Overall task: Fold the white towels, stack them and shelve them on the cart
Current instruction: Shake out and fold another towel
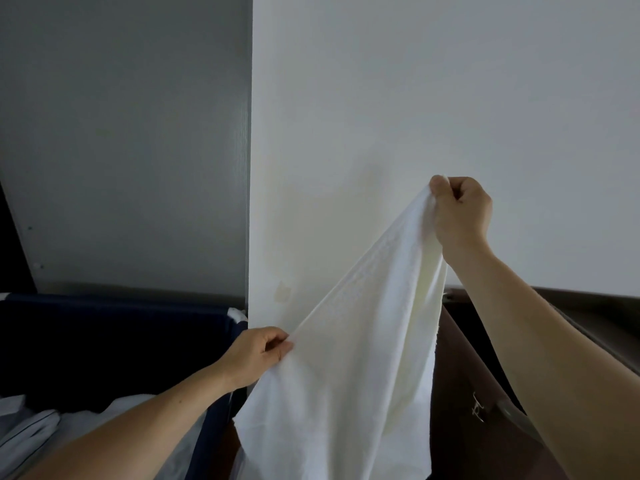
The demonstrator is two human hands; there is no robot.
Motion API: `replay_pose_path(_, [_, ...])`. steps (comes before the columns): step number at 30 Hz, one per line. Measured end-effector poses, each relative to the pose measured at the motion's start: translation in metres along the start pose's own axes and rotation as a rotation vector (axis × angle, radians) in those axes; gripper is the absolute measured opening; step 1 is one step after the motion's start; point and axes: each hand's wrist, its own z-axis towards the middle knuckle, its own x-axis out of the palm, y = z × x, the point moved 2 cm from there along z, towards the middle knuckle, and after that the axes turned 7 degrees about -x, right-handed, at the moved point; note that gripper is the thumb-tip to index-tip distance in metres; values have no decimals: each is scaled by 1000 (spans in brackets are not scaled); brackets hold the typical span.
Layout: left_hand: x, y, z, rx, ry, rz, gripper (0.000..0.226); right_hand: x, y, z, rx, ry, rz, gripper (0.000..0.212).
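White towel [346,375] hangs in the air in front of the person, held at two spots along its top edge. The right grip [462,213] is up high. Its thumb and curled fingers squeeze the top end of the towel tight. The left grip [258,351] is lower down and off to the left. Its thumb and fingers pinch the edge of the towel too.

Between the two grips, the top edge runs in a slanted line, high on the right and low on the left. The rest of the towel drops down loose, with soft folds, and goes off the bottom of the picture. Both arms are bare and reach up from below.

Behind the towel is a white wall [433,98]. Left of the wall is a gray panel [121,133]. Down on the left is a dark blue bin [104,341]. Some pale cloth [34,427] lies in it, under the left arm. I cannot tell if that cloth is more towels. On the right, under the right arm, is something dark brown [460,393]. I cannot tell what it is.
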Motion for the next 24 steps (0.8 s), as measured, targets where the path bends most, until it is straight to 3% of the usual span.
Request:
replay_pose_path(17, [-12, -7, 9, -142, -200, -77, 30, -11, -5, 25, -31, -9, -82, 20])
replay_pose_path(20, [-31, -31, 14, -89, -290, -116, 34, -18, -16, 20, -7, 135, -215, 19])
replay_pose_path(24, [-43, -108, 29, 115, -333, 6, 28, -3, -21, -15, -29, 495, -239, 9])
